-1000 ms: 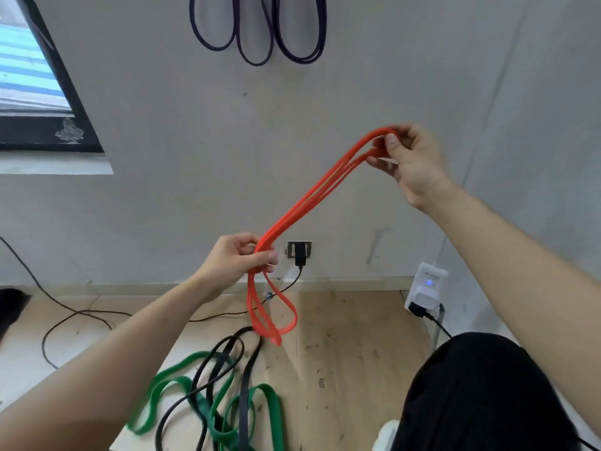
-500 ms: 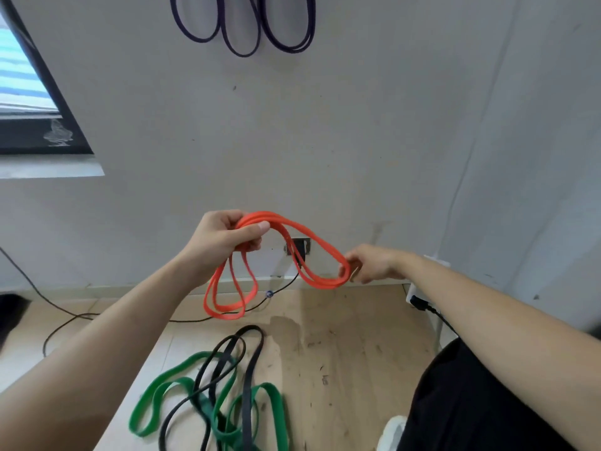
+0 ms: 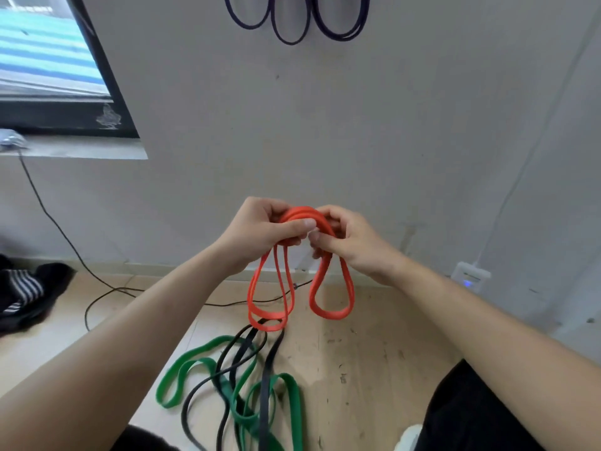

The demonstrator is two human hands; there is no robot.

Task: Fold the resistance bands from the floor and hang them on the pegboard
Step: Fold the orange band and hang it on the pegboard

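- Left hand [image 3: 260, 229]: fingers curled, thumb pressed over the top of the orange band [image 3: 302, 212]; firm grip.
- Right hand [image 3: 351, 242]: touching the left, fingers curled, pinching the same bunched top.
- Orange band: folded into several loops that hang from both hands, off the floor [image 3: 357, 369], before the wall [image 3: 325, 125].
- Green band [image 3: 296, 405] and black band [image 3: 272, 362]: tangled together on the floor, directly below the orange loops.
- Purple bands [image 3: 289, 41]: hanging high on the wall.
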